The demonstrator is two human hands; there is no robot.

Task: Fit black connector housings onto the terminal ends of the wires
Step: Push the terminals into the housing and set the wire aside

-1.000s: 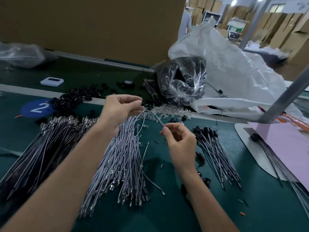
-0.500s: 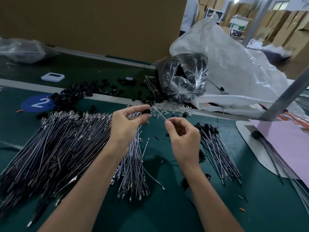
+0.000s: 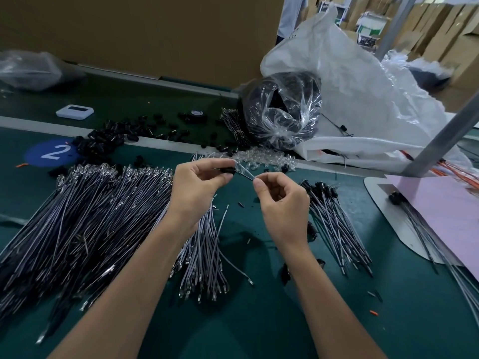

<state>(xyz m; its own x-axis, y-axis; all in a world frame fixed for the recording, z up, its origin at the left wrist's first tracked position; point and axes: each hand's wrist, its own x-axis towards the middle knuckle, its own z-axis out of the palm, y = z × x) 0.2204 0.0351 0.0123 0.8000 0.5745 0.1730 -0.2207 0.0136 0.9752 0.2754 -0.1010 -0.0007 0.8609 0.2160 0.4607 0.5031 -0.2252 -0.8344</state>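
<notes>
Black connector housing point(image 3: 229, 170), stubby, is pinched by left hand point(image 3: 197, 187) while right hand point(image 3: 282, 200) pinches thin wire point(image 3: 245, 173).

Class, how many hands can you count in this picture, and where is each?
2. The left hand pinches a black housing above the loose wires; the right hand, just beside it, pinches a wire. The person at the back shows no hands.

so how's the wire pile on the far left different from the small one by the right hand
The left pile is far bigger and spread wide; the right pile is small and narrow. The left pile's far ends show bare metal terminals; the right pile's carry black housings. Both are thin grey wires on the green table.
</notes>
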